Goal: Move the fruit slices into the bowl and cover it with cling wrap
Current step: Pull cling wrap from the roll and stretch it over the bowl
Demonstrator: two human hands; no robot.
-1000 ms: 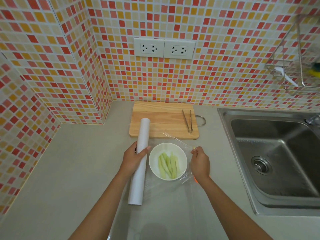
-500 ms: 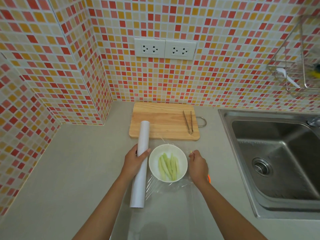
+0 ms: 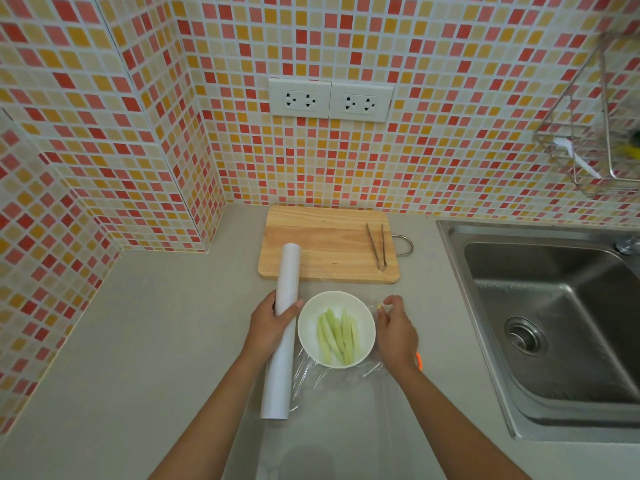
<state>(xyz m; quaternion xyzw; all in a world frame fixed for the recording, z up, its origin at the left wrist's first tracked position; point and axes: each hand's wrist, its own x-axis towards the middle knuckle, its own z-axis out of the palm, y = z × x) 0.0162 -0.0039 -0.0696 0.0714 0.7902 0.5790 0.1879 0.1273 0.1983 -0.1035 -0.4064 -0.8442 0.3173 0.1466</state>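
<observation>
A white bowl [image 3: 311, 313] stands on the counter and holds several pale green fruit slices [image 3: 337, 336]. A sheet of clear cling wrap [image 3: 329, 379] stretches from the white roll [image 3: 282, 327] across the bowl. My left hand [image 3: 272, 322] grips the roll just left of the bowl. My right hand [image 3: 394, 329] sits at the bowl's right side and pinches the film's edge between thumb and fingertips.
A wooden cutting board [image 3: 322, 244] with metal tongs [image 3: 376, 245] lies behind the bowl. A steel sink [image 3: 554, 327] is at the right. Something orange [image 3: 419, 360] peeks out behind my right wrist. A wire rack [image 3: 595, 133] hangs on the tiled wall.
My right hand has drawn the film down and in toward the bowl's right side. The raised sheet has settled lower over the bowl. My left hand stays on the roll.
</observation>
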